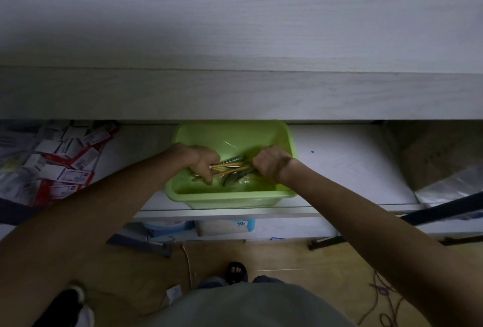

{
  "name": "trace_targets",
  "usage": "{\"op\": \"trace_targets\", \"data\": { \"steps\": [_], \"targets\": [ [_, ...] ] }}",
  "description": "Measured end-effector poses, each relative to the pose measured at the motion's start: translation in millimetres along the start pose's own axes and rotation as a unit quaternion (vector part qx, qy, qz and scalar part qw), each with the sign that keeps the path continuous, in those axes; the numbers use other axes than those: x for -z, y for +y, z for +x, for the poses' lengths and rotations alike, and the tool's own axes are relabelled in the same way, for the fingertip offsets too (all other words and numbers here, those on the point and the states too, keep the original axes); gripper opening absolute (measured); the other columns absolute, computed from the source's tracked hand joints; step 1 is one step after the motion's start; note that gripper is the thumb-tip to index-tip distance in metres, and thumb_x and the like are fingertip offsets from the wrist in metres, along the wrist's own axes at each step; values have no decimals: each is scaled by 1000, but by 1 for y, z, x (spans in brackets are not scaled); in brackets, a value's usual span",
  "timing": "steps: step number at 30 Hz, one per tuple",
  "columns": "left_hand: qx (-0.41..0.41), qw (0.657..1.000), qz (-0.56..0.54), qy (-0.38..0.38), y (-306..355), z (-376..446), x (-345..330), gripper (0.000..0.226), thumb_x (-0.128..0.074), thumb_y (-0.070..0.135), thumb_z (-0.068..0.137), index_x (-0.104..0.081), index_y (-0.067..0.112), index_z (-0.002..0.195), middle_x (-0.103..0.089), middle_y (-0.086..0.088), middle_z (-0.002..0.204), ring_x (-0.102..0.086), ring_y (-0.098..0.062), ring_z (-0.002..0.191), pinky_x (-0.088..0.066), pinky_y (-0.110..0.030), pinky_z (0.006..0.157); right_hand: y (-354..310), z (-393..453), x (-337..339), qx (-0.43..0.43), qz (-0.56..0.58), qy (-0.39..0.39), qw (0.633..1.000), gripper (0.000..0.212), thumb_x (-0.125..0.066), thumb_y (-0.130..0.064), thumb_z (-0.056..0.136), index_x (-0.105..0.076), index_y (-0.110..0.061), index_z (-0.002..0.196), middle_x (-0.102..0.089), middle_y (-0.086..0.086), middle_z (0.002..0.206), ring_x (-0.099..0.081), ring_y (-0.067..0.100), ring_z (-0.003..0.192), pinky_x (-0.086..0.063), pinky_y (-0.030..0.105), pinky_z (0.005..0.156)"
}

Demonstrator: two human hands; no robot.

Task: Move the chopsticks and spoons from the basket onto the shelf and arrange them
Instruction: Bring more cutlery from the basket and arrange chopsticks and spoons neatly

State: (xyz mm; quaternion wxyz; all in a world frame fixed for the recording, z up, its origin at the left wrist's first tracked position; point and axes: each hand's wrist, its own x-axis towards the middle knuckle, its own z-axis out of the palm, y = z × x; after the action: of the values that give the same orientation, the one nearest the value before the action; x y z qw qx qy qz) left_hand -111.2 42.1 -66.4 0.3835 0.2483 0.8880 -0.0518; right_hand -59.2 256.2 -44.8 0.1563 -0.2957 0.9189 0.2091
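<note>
A green plastic basket (230,196) stands on a lower white shelf board (339,164). Inside it lie wooden chopsticks (230,167) and dark spoons (235,179), bunched together. My left hand (202,160) is closed on the left ends of the chopstick bundle. My right hand (271,163) is closed on the right ends of the same bundle, where the utensils disappear under its fingers. Both hands are down inside the basket. Above it runs the wide pale wooden shelf (235,39), bare in this view.
A pile of red and white boxes (62,164) fills the lower board's left part. A cardboard box (439,154) and plastic wrap sit at the right. Under the board are tissue packs (224,226). Cables (384,298) lie on the floor beside my feet.
</note>
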Motion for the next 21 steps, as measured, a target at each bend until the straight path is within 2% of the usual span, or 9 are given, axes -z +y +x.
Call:
{"op": "trace_targets", "data": {
  "steps": [2, 4, 9, 12, 15, 18, 21],
  "targets": [
    [-2, 999, -32, 1, 0, 0, 2, 36, -85, 43, 74, -63, 22, 93, -65, 0, 87, -63, -20, 78, -49, -30, 64, -1, -3, -2, -2, -2, 3, 1000, 31, -38, -29, 106, -65, -16, 111, -70, 6, 116, -67, 25, 107, -49, 32, 84],
    [-1, 999, -53, 3, 3, -4, 8, 35, -85, 47, 74, -67, 19, 85, -65, 0, 78, -61, -19, 68, -47, -28, 61, 0, -7, -1, -3, -1, 12, 1000, 30, -38, -28, 106, -65, -17, 113, -69, 6, 119, -66, 25, 110, -49, 32, 86],
    [-3, 998, -48, 26, 4, -21, 20, 40, -71, 47, 90, -70, 7, 92, -62, -5, 78, -56, -23, 73, -38, -28, 61, 1, -17, 9, -8, 7, 27, 1000, 31, -37, -30, 106, -65, -16, 111, -69, 6, 114, -66, 26, 106, -48, 33, 83],
    [-9, 997, -47, 57, 2, -35, 25, 39, -60, 46, 98, -66, 10, 86, -57, -4, 73, -56, -25, 74, -39, -31, 63, 4, -25, 15, -15, 5, 36, 999, 31, -37, -30, 106, -65, -16, 108, -69, 6, 111, -66, 26, 103, -48, 33, 82],
    [-13, 995, -47, 91, 4, -53, 30, 40, -49, 48, 103, -68, 16, 89, -61, -7, 81, -59, -26, 80, -44, -32, 71, 3, -36, 22, -17, 1, 50, 999, 33, -36, -33, 106, -64, -16, 109, -69, 6, 112, -66, 26, 103, -49, 34, 84],
    [-17, 991, -52, 118, 6, -72, 36, 44, -44, 45, 105, -69, 11, 93, -61, -9, 85, -60, -28, 82, -44, -33, 73, 0, -49, 31, -29, 1, 65, 997, 32, -37, -33, 105, -63, -15, 112, -69, 7, 113, -65, 26, 105, -49, 34, 84],
    [-25, 985, -72, 155, 7, -90, 38, 43, -43, 43, 106, -64, 8, 89, -60, -11, 83, -59, -28, 79, -47, -34, 72, -2, -65, 42, -59, 12, 87, 994, 31, -38, -32, 105, -63, -14, 111, -69, 7, 112, -65, 28, 104, -45, 33, 78]
  ]
}}
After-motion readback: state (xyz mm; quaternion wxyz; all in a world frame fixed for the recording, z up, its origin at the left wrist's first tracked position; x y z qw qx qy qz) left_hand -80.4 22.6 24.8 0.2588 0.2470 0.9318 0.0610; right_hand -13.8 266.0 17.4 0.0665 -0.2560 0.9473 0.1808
